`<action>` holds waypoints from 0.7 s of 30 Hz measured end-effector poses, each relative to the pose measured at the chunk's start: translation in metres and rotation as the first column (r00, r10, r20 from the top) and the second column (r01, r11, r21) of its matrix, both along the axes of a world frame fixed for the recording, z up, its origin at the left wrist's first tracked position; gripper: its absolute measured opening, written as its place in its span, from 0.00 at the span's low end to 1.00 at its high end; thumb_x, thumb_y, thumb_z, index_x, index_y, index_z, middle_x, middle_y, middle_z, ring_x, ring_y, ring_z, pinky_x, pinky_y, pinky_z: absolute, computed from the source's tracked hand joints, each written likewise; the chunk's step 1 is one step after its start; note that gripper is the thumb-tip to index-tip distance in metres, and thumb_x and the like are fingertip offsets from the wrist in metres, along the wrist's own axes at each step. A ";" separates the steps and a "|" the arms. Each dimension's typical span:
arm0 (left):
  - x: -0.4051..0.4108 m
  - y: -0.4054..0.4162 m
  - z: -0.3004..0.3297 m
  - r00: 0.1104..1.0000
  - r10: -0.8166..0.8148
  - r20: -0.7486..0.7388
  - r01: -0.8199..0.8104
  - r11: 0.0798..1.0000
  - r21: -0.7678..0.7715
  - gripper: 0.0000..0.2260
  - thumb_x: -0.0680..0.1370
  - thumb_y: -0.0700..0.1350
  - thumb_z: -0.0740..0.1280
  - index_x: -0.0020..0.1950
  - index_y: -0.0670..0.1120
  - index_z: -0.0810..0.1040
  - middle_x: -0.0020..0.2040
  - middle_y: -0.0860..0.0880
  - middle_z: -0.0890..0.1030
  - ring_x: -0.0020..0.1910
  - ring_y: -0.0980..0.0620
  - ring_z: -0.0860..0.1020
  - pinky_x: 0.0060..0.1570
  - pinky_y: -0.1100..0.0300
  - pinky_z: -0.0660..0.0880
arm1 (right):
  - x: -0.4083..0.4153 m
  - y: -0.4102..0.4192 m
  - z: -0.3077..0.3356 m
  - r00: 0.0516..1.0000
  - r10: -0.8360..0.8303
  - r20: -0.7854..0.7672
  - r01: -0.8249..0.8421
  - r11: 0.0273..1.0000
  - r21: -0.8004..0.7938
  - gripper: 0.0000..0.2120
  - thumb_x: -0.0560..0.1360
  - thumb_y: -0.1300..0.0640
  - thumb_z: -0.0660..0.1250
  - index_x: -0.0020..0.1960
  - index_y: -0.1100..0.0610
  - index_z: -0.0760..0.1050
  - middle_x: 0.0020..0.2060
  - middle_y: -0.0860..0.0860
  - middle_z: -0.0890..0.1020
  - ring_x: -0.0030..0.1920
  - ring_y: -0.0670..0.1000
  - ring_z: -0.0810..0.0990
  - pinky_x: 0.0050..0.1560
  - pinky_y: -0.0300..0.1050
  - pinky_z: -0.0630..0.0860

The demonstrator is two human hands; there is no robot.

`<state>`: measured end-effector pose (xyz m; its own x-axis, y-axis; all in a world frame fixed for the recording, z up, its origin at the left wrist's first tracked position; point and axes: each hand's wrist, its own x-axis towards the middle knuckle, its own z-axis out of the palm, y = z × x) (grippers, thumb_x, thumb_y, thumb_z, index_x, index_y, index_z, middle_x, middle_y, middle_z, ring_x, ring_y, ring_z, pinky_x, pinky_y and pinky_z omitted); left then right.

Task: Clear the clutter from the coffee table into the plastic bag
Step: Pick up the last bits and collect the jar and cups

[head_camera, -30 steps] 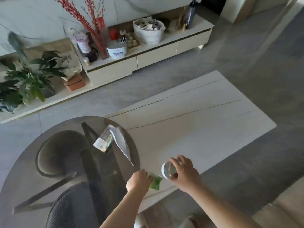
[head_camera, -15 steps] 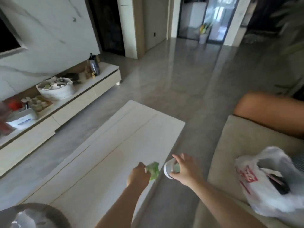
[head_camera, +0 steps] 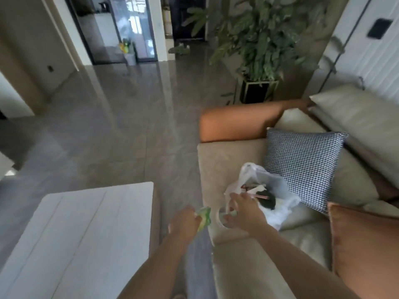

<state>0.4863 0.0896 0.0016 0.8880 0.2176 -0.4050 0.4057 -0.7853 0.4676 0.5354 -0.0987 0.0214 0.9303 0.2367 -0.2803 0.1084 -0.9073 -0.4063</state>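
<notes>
My left hand (head_camera: pixel 186 223) grips a crumpled green wrapper (head_camera: pixel 204 216) in the gap between the coffee table and the sofa. My right hand (head_camera: pixel 244 209) holds a small white cup (head_camera: pixel 221 216) by its rim, just in front of the plastic bag. The white plastic bag (head_camera: pixel 274 188) stands open on the beige sofa seat, with dark and pale rubbish inside it. The white coffee table (head_camera: pixel 86 229) lies at the lower left, and the part in view carries nothing.
A checked cushion (head_camera: pixel 302 167) leans behind the bag, and an orange cushion (head_camera: pixel 362 244) sits at the right. The beige sofa (head_camera: pixel 218 169) has an orange armrest (head_camera: pixel 239 124). A large potted plant (head_camera: pixel 257 50) stands beyond it, with grey floor to the left.
My view has swung right from the table to the sofa. Both hands have carried the green wrapper and the white cup from the table edge to the bag's mouth.
</notes>
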 end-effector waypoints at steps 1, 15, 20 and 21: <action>0.017 -0.007 0.002 0.998 -0.065 -0.003 0.065 0.998 0.019 0.13 0.79 0.50 0.61 0.58 0.43 0.75 0.56 0.44 0.80 0.56 0.44 0.78 0.55 0.54 0.75 | 0.008 -0.006 0.003 0.997 -0.070 -0.014 0.070 0.998 0.006 0.33 0.70 0.41 0.67 0.70 0.50 0.64 0.65 0.54 0.69 0.68 0.58 0.66 0.66 0.51 0.66; 0.175 -0.098 0.000 0.919 -0.395 -0.005 0.395 0.919 0.017 0.12 0.77 0.45 0.62 0.57 0.41 0.76 0.57 0.42 0.80 0.58 0.42 0.77 0.51 0.55 0.73 | 0.099 -0.085 0.006 0.868 -0.496 0.009 0.496 0.867 -0.053 0.37 0.70 0.44 0.72 0.74 0.47 0.60 0.70 0.53 0.64 0.69 0.58 0.64 0.64 0.54 0.70; 0.215 -0.135 -0.013 0.902 -0.432 -0.001 0.432 0.901 0.035 0.12 0.80 0.47 0.62 0.57 0.40 0.75 0.56 0.42 0.80 0.57 0.43 0.77 0.53 0.54 0.72 | 0.144 -0.108 -0.013 0.874 -0.486 -0.009 0.484 0.871 -0.082 0.34 0.70 0.43 0.70 0.72 0.47 0.61 0.71 0.51 0.62 0.70 0.56 0.62 0.62 0.54 0.70; 0.223 -0.142 -0.016 0.902 -0.432 -0.019 0.432 0.901 0.034 0.12 0.80 0.47 0.62 0.57 0.41 0.74 0.56 0.43 0.80 0.57 0.44 0.77 0.53 0.54 0.72 | 0.153 -0.113 -0.018 0.878 -0.478 -0.016 0.476 0.876 -0.082 0.35 0.70 0.43 0.70 0.72 0.47 0.61 0.71 0.51 0.62 0.70 0.56 0.62 0.62 0.54 0.71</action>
